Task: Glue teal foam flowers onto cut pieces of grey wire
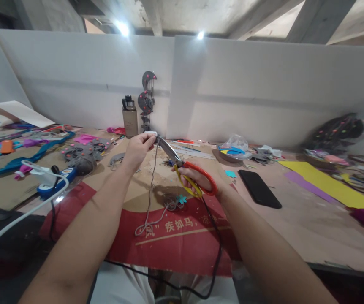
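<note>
My left hand (137,150) is raised above the table and pinches a small white piece (150,133) from which a grey cord (150,181) hangs down to the cardboard. My right hand (197,179) grips scissors (182,164) with one red and one yellow handle loop. The scissor blades point up and left, with their tips right at the cord, just under the white piece. The cord's lower end lies coiled on the red printed cardboard (175,236). A small teal flower cutout (181,199) lies beside a grey tangle below my right hand.
A black phone (259,188) lies right of my hands. Yellow and purple sheets (324,181) lie at the right. A bottle (130,116) and a grey moon ornament (147,99) stand at the white wall. A glue gun (47,177) and felt scraps cover the left. A black cable (215,253) crosses the front.
</note>
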The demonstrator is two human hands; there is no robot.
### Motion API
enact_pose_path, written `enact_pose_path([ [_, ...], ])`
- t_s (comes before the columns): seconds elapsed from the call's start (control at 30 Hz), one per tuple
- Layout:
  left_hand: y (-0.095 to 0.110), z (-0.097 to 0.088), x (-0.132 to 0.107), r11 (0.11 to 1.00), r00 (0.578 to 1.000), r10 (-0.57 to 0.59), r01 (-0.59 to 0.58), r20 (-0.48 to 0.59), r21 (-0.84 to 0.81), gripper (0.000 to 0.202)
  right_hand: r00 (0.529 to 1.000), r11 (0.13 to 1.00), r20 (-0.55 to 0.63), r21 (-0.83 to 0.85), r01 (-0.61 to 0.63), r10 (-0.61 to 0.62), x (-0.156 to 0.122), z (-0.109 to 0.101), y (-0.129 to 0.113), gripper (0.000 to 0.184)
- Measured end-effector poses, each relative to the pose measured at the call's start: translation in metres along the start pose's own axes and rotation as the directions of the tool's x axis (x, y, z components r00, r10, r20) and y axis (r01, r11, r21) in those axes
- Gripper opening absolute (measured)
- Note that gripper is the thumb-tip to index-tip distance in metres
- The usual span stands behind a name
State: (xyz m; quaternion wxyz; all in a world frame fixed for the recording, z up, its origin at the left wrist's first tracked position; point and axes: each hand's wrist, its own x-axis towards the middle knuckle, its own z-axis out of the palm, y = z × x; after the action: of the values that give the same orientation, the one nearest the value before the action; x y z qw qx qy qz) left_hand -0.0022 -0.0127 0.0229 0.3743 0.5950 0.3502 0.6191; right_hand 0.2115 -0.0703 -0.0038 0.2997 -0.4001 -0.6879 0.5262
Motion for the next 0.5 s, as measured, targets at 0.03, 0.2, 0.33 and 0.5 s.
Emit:
enact_pose_path([
  [0.03, 0.001, 0.0, 0.0, 1.0, 1.0, 0.004, -0.004, 0.001, 0.005, 0.013, 1.0, 1.0, 0.009, 0.019, 0.011, -0.011, 0.001, -0.001, 0.003, 0.033],
  [0.2, 0.005, -0.001, -0.002, 0.999, 0.999, 0.014, -0.012, -0.031, 0.049, 0.01, 0.998, 0.998, 0.041, 0.052, 0.035, -0.037, 0.004, -0.001, 0.01, 0.036],
  [0.33, 0.003, -0.001, -0.002, 0.997, 0.999, 0.032, -0.029, -0.038, 0.075, 0.008, 0.997, 0.998, 0.063, 0.06, 0.033, -0.037, 0.003, 0.0, 0.007, 0.035],
  [0.5, -0.008, -0.004, 0.003, 1.0, 0.999, 0.009, -0.008, 0.048, -0.019, 0.018, 0.996, 0.997, 0.077, 0.068, 0.044, -0.05, 0.005, -0.001, 0.01, 0.037],
])
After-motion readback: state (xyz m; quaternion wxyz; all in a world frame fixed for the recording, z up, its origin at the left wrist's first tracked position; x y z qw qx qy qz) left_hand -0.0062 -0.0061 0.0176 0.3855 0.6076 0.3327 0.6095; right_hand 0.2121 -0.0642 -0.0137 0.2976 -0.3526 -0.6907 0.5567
